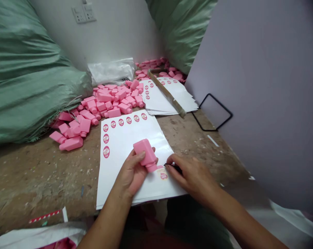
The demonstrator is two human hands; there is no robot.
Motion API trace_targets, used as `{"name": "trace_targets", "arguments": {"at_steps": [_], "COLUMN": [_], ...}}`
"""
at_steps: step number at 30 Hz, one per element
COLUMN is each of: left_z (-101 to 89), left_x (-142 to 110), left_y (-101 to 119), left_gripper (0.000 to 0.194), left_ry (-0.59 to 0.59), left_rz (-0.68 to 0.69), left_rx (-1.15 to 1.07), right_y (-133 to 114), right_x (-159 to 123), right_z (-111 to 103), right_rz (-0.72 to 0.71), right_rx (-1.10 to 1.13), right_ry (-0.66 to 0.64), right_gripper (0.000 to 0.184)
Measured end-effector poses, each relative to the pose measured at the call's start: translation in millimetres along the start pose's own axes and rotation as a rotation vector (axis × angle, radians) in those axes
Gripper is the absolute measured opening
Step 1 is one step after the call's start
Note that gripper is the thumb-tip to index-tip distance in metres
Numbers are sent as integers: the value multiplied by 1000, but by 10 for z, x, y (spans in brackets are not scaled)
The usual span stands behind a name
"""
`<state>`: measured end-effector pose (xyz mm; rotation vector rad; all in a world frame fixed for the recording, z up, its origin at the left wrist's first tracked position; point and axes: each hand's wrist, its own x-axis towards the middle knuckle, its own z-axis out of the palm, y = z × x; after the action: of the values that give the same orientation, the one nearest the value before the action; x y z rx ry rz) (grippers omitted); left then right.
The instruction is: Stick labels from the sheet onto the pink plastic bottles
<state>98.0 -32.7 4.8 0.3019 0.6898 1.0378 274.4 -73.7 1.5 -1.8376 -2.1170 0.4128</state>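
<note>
My left hand (132,174) is wrapped round a pink plastic bottle (145,153), its neck tilted down toward the right. In my right hand (191,173) is pinched a slim black tool (176,168); its exact kind is hard to make out. Its tip is close to a pink and cream label (162,175), just below the bottle's neck. Whether that label is stuck to the sheet or lifted from it, I cannot tell. Both hands are over a stack of white sticker sheets (120,180), with oval pink labels (121,122) along the top and left edges.
Loose pink bottles (112,100) are heaped behind the sheets. Farther back, a wooden-looking bar (169,97) lies across a second sheet stack (156,103). Green sacks (29,79) stand left and behind. To the right are a black wire frame (210,129) and a pale panel (260,86).
</note>
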Motion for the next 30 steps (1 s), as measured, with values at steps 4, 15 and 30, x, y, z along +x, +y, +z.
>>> {"name": "trace_targets", "arguments": {"at_steps": [4,15,30], "left_z": [6,25,266], "left_x": [0,-17,-191], "left_y": [-14,9,-59], "left_gripper": [31,32,48], "left_ry": [-8,72,-69], "left_rz": [0,-19,115], "left_rx": [29,22,351], "right_y": [-18,109,-133], "right_x": [-2,49,66], "right_z": [46,-6,-331], "right_rz": [-59,199,179], "right_rx": [-57,646,876], "right_ry": [31,-40,112], "right_gripper": [14,36,37]}}
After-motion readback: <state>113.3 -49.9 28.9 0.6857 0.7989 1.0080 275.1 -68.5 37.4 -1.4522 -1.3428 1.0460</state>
